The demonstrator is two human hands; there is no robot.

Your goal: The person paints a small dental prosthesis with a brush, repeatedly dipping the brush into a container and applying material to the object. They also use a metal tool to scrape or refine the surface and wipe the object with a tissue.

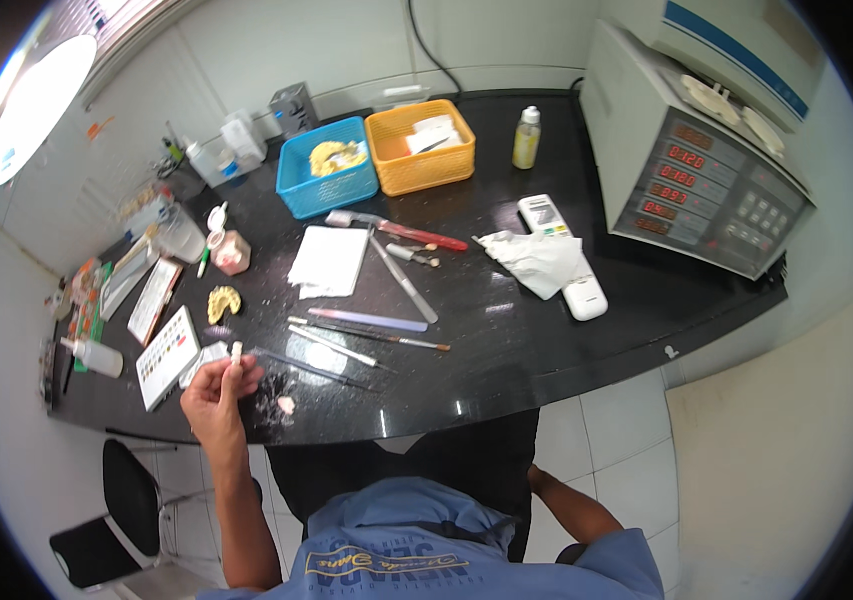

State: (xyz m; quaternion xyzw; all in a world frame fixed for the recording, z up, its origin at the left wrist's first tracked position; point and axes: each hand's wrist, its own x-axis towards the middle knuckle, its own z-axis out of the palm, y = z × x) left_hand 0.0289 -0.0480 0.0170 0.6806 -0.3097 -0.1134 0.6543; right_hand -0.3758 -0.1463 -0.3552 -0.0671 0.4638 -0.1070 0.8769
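Note:
Above the left part of the black table, my left hand [214, 397] pinches a small whitish, tooth-like piece [237, 351] upright between thumb and fingertips. Just beyond it lies a yellowish dental cast [224, 303], shaped like an arch. A shade palette [168, 358] with rows of coloured spots sits left of this hand, a crumpled white tissue [204, 362] beside it. A small pink lump [286, 405] and whitish dust are on the table to its right. My right hand [537, 479] is down beside my leg, below the table edge; its fingers are mostly hidden.
Brushes [396, 340] and slim tools lie mid-table by a white paper pad [330, 260]. Blue [327, 190] and yellow baskets [422, 178] stand behind. At right are a white remote-like device [583, 297] under tissue, a yellow bottle [525, 140] and a large machine [686, 170] with red digits.

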